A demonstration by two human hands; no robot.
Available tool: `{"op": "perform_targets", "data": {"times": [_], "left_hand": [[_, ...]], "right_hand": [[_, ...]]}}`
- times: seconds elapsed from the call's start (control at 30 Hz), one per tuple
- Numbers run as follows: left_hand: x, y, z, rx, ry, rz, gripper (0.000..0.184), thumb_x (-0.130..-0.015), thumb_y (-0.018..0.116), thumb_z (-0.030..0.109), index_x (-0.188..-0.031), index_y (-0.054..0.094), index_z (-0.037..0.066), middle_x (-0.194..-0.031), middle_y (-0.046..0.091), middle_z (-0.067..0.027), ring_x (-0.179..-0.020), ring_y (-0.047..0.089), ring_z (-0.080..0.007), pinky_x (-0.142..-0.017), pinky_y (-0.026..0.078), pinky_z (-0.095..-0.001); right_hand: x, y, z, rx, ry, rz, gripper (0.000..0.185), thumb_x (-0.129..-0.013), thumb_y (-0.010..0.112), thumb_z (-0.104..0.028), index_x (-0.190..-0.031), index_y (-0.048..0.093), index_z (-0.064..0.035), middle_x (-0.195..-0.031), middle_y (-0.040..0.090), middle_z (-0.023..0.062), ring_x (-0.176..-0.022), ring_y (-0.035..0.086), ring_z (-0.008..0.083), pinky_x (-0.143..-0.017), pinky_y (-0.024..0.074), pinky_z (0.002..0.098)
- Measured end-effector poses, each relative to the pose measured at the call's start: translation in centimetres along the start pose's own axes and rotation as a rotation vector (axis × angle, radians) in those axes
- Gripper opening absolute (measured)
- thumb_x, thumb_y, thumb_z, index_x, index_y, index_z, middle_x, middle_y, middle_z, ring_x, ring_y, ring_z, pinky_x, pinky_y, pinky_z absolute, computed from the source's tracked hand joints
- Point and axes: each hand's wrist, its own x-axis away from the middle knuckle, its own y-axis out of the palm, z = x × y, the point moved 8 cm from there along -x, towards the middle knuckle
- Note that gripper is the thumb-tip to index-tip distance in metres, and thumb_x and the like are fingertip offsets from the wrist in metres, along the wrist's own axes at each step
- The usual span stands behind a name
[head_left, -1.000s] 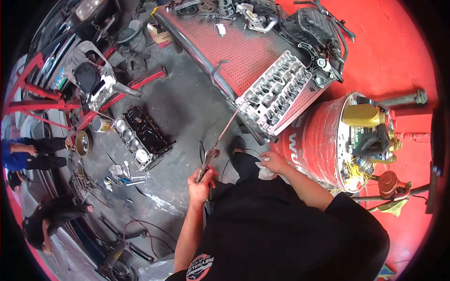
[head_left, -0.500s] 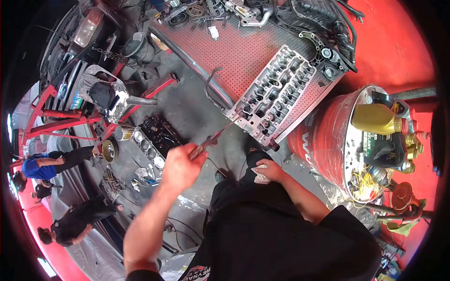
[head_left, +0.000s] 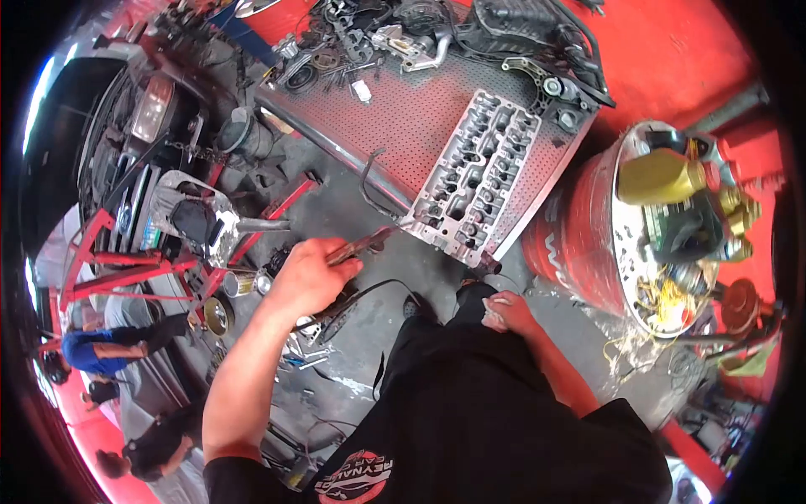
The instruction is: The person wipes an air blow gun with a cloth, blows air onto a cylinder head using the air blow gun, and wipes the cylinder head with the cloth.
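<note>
- Your LH (head_left: 311, 281): raised out front, fingers wrapped round the handle of a long, thin tool (head_left: 363, 244); grip closed on it.
- Tool slants up & right, front end at the near-left corner of the engine part; can't tell if it's touching.
- Black hose (head_left: 382, 284) loops out from below your LH; where it joins is hidden.
- Your RH (head_left: 514, 312): low, in front of your R thigh, fingers curled round a small, pale rag (head_left: 495, 319); grip narrow, rag bunched up.
- Engine part (head_left: 474, 181): silver metal, rows of round openings, lying on the table (head_left: 411, 109) at its near end, well clear of your RH.
- Table: red/dark top w/ small holes. Far end has a pile of loose metal parts (head_left: 407, 46), plus a small white item (head_left: 361, 91) on the near side of the pile.
- Bent bar (head_left: 369, 181) at the L edge of the table.
- Red drum (head_left: 567, 231) stands R of the table, w/ a yellow jug (head_left: 659, 176), a black jug (head_left: 688, 227) & yellow wire (head_left: 672, 304) on top.
- Floor, L side: a few wrenches (head_left: 309, 361) beyond your L forearm.
- Far L: person in blue top (head_left: 94, 351) & person in dark top (head_left: 155, 445), both well away from you.
</note>
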Motion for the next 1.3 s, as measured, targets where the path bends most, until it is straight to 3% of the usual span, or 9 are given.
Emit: {"op": "perform_targets", "data": {"times": [0.07,0.1,0.27,0.37,0.7,0.8,0.83,1.03,1.3], "left_hand": [[1.1,0.0,-1.6,0.116,0.052,0.104,0.023,-0.087,0.073,0.022,-0.096,0.070,0.001,-0.071,0.066,-0.0146,-0.069,0.066,-0.0289,-0.067,0.051,-0.0384],[1.3,0.2,-1.7,0.114,0.144,0.201,0.022,-0.087,0.071,0.021,-0.095,0.068,0.001,-0.078,0.064,-0.0231,-0.076,0.063,-0.0426,-0.070,0.051,-0.0430],[-0.7,1.8,-3.8,0.113,0.193,0.195,0.025,-0.086,0.073,0.024,-0.090,0.066,0.000,-0.077,0.063,-0.0241,-0.075,0.060,-0.0457,-0.068,0.050,-0.0445],[-3.3,1.7,-4.3,0.160,0.257,0.208,0.026,-0.087,0.072,0.024,-0.079,0.065,0.000,-0.062,0.061,-0.0113,-0.058,0.058,-0.0233,-0.061,0.047,-0.0386],[-8.9,2.3,-1.2,0.046,0.297,0.195,0.024,-0.087,0.071,0.024,-0.085,0.068,0.001,-0.062,0.061,-0.0067,-0.055,0.060,-0.0193,-0.058,0.049,-0.0374],[-10.1,2.8,-1.1,0.020,0.079,0.104,0.033,-0.088,0.069,0.029,-0.105,0.071,0.001,-0.093,0.072,-0.0215,-0.093,0.069,-0.0388,-0.085,0.054,-0.0406],[-7.7,1.6,0.5,0.153,0.001,0.026,0.033,-0.088,0.070,0.029,-0.104,0.071,0.001,-0.090,0.072,-0.0211,-0.090,0.069,-0.0404,-0.083,0.055,-0.0404],[-6.3,2.7,3.4,0.049,0.049,0.277,0.025,-0.088,0.072,0.025,-0.093,0.071,0.001,-0.071,0.067,-0.0153,-0.064,0.067,-0.0207,-0.066,0.052,-0.0387],[-9.9,4.8,5.8,0.233,-0.108,0.273,0.032,-0.087,0.071,0.031,-0.099,0.072,0.001,-0.080,0.070,-0.0201,-0.078,0.069,-0.0308,-0.076,0.052,-0.0394]], "right_hand": [[2.2,0.8,0.1,-0.153,0.110,0.037,0.038,-0.089,0.077,-0.033,-0.101,0.065,0.0014,-0.082,0.070,0.0083,-0.073,0.066,0.0135,-0.065,0.0531,0.0293],[3.0,1.1,0.3,-0.194,0.145,0.061,0.039,-0.089,0.077,-0.034,-0.101,0.064,0.0018,-0.082,0.070,0.0086,-0.072,0.066,0.0132,-0.064,0.0531,0.0290],[6.6,2.2,0.8,-0.094,0.106,0.204,0.035,-0.090,0.076,-0.029,-0.101,0.063,0.0027,-0.084,0.070,0.0085,-0.074,0.066,0.0138,-0.066,0.0542,0.0292],[10.3,4.4,-1.1,0.032,0.119,0.153,0.028,-0.087,0.074,-0.018,-0.106,0.064,0.0009,-0.091,0.071,0.0081,-0.083,0.068,0.0159,-0.073,0.0566,0.0319],[10.2,3.8,2.7,-0.287,0.005,0.258,0.029,-0.080,0.071,0.003,-0.106,0.060,-0.0006,-0.094,0.072,0.0115,-0.086,0.072,0.0212,-0.077,0.0587,0.0335],[8.3,0.6,3.9,-0.313,-0.022,0.301,0.022,-0.081,0.067,0.006,-0.100,0.058,-0.0012,-0.089,0.071,0.0118,-0.082,0.072,0.0229,-0.070,0.0594,0.0350],[7.6,-1.5,3.9,-0.217,-0.046,0.344,0.018,-0.082,0.064,0.008,-0.096,0.057,-0.0016,-0.087,0.070,0.0120,-0.079,0.071,0.0235,-0.067,0.0595,0.0358],[6.3,-9.9,1.6,-0.416,-0.080,0.446,0.014,-0.081,0.066,0.001,-0.089,0.054,-0.0021,-0.079,0.067,0.0097,-0.067,0.067,0.0174,-0.057,0.0542,0.0320],[1.5,-15.5,2.5,-0.047,-0.012,0.446,0.021,-0.074,0.074,-0.015,-0.078,0.057,-0.0032,-0.071,0.063,0.0028,-0.063,0.056,0.0095,-0.056,0.0470,0.0306]]}}
